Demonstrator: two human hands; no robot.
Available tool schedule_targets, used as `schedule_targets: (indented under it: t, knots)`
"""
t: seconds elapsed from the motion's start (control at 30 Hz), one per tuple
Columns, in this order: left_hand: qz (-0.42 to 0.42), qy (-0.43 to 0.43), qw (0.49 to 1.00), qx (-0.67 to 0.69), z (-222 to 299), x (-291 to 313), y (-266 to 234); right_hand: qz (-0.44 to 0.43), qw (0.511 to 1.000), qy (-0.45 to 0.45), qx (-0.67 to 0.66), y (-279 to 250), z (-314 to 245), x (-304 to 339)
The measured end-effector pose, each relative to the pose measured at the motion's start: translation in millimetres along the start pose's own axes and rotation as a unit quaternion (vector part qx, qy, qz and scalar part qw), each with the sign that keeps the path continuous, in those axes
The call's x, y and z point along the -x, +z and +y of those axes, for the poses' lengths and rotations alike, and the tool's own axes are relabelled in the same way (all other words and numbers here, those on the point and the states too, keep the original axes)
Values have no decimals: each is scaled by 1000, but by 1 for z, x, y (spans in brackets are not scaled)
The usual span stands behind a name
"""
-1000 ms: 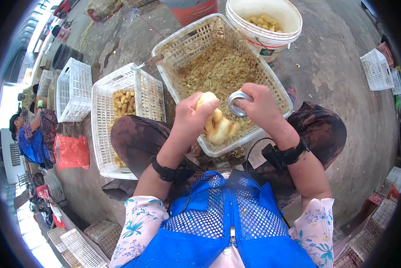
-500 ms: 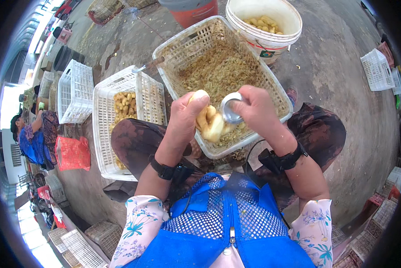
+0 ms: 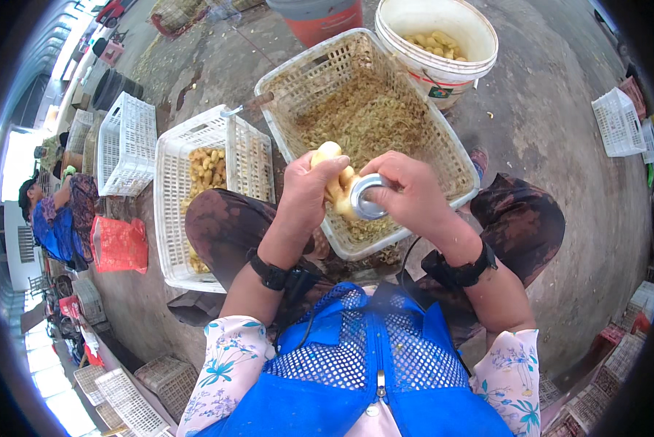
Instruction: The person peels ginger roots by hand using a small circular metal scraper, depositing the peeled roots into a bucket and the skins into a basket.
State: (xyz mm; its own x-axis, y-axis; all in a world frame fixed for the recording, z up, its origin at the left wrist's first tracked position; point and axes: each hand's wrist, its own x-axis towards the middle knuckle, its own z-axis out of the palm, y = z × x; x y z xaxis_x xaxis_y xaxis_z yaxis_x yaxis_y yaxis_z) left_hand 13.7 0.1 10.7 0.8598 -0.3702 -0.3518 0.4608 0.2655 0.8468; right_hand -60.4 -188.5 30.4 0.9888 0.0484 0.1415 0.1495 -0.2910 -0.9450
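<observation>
My left hand (image 3: pixel 306 191) is closed round a knobbly piece of ginger (image 3: pixel 341 207), its pale, peeled-looking knob showing above the thumb. In my right hand (image 3: pixel 416 193) is a round silvery metal lid (image 3: pixel 367 210), its rim pressed against the ginger's right side. Both hands are above the near end of a white plastic crate (image 3: pixel 443 138) with a layer of damp, shredded peelings (image 3: pixel 363 113) in it. A second white crate (image 3: pixel 250 164) by my left knee holds yellowish ginger pieces (image 3: pixel 207 166).
A white bucket (image 3: pixel 392 29) with pale ginger pieces stands beyond the crate, beside a red and grey bucket (image 3: pixel 319 25). A wooden-handled tool (image 3: pixel 260 100) rests across the crates' edges. Leftward are an upright white crate (image 3: pixel 127 146), a red bag (image 3: pixel 119 244) and a seated person (image 3: pixel 54 226).
The metal lid has moved left and turned its round face more toward me, against the ginger. The left hand has shifted slightly; the view has tilted a little.
</observation>
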Motion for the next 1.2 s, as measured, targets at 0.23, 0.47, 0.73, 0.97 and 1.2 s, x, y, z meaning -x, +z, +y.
schedule_targets:
  t: [0.23,0.47,0.73,0.97,1.2]
  knots:
    - [19,34,994,-103,-4,-4,-3,59,995,-17,-73,1,9,-3]
    - [12,37,991,-129,-9,-5,-3,57,996,-36,61,17,18,-5]
    - [38,44,988,-146,-5,-3,-2,21,997,57,51,-4,6,-9]
    - [-31,4,990,-136,-4,4,2,93,975,19,199,-5,31,-16]
    - [-9,40,999,22,4,-2,-5,129,989,51,55,-21,10,-11]
